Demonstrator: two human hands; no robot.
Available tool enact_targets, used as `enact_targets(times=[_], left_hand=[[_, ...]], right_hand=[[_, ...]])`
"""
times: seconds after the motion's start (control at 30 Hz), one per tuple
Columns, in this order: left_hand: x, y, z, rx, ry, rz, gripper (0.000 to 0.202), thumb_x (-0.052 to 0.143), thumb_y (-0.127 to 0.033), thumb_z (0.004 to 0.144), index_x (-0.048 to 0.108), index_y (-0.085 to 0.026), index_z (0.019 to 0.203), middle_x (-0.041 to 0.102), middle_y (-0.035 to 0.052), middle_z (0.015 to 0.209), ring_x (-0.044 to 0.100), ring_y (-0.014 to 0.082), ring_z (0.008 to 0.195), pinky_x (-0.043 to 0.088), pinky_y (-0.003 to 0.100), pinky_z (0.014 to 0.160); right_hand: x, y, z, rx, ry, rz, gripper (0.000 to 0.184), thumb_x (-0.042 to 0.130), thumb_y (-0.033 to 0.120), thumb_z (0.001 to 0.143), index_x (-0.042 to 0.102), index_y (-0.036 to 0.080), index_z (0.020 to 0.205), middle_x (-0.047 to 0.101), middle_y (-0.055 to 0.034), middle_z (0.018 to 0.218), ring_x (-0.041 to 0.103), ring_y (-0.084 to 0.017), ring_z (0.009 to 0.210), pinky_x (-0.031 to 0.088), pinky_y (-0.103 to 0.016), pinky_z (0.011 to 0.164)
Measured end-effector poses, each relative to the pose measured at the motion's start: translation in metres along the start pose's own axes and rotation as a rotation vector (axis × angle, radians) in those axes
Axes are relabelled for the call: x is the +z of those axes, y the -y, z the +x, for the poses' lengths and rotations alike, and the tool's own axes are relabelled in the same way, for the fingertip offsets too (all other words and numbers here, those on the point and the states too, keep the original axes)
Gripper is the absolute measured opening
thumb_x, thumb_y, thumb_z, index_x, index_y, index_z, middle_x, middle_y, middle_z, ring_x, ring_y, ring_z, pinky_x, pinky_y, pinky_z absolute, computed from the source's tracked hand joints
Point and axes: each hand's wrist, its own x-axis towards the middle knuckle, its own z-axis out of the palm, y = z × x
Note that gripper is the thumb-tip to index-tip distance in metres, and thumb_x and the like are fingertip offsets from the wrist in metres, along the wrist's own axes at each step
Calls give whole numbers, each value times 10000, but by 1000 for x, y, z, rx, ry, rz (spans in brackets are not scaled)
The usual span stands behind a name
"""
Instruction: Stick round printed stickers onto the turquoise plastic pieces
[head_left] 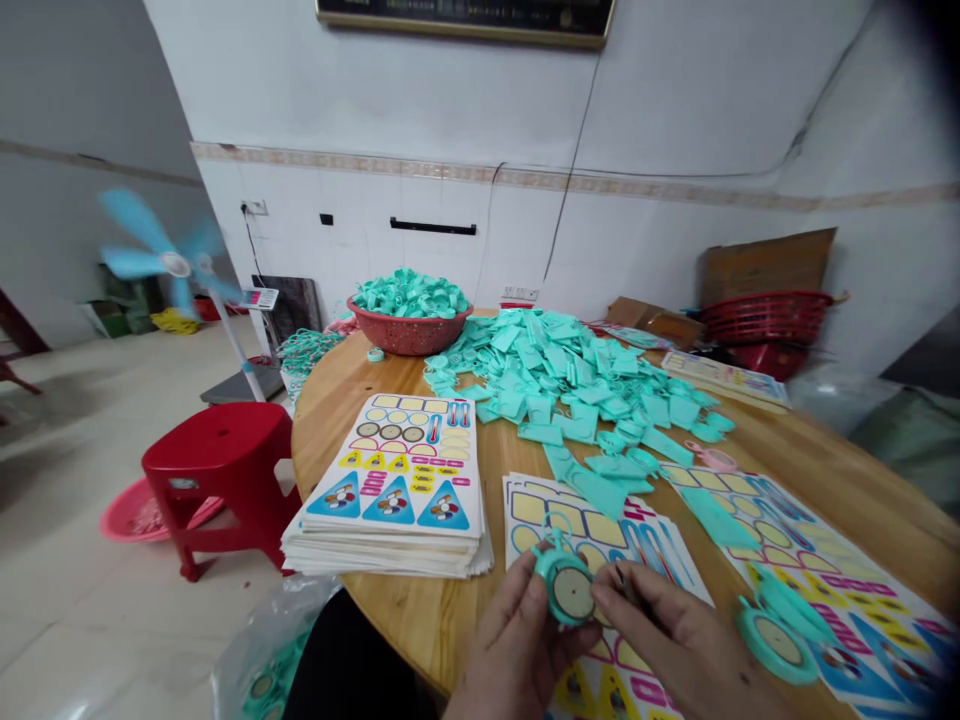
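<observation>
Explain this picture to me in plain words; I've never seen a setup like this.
There is no robot here, just a person's two bare hands. The single picture comes from a camera worn on the head, looking forward and down. The left hand holds a round teal piece with a tan face. The right hand is beside it, holding a small dark item too unclear to name. On the wooden table lie a stack of sticker sheets, more sheets near the hands, a heap of teal pieces and a filled red bowl.
</observation>
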Motion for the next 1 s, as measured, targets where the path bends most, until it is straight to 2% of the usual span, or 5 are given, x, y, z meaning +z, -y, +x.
enact_targets(times=[0.2, 0.43, 0.63, 0.9, 1.0], left_hand=[[-6, 3, 2, -1, -4, -43, 377, 749, -312, 688, 695, -233, 1054, 678, 111, 1121, 619, 273, 1054, 412, 429, 998], [-2, -1, -5, -11, 53, -65, 308, 713, -270, 734, 703, -275, 1042, 673, 66, 1157, 586, 238, 1123, 427, 366, 994], [0, -5, -6, -60, 20, -63, 352, 695, -248, 758, 667, -220, 1107, 656, 82, 1187, 569, 238, 1148, 350, 382, 1067], [3, -5, -8, -34, -33, -21, 505, 672, -257, 777, 541, -190, 1261, 616, 115, 1241, 590, 244, 1117, 440, 364, 985], [4, -4, -8, -32, -40, -10, 523, 670, -252, 777, 525, -186, 1276, 621, 121, 1232, 597, 253, 1106, 458, 368, 963]], right_hand=[[-1, 13, -3, 40, 26, -84, 320, 586, 525, 758, 543, 219, 675, 555, -1, 704, 556, -181, 718, 491, -246, 645], [2, 6, -3, 58, 4, -137, 316, 548, 534, 781, 567, 222, 731, 612, -6, 756, 578, -189, 758, 486, -251, 654], [2, 7, -8, 49, 19, -155, 293, 529, 513, 815, 548, 230, 740, 603, -2, 764, 585, -193, 789, 483, -257, 680], [-16, 9, -13, 129, -117, -44, 290, 628, 521, 727, 641, 239, 793, 635, -19, 805, 596, -222, 864, 504, -263, 745], [-13, 10, -13, 121, -85, -14, 285, 636, 511, 715, 619, 228, 734, 602, -7, 731, 592, -209, 809, 508, -249, 680]])
